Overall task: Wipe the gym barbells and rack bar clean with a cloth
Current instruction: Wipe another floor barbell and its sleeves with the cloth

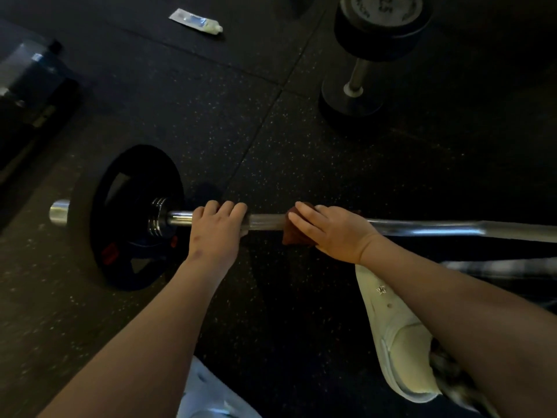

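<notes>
The bar [452,229] is glossy, smooth metal, with one duller, finely knurled stretch, and the cloth [294,235] on it is soft, matt, reddish-brown fabric. The plate [126,224] looks like matt black rubber, the floor [211,116] is matt black rubber with pale flecks, and the shoe [401,342] is smooth and off-white.

Dumbbell [360,74], white tube [196,22], white shoe [395,327]
</notes>
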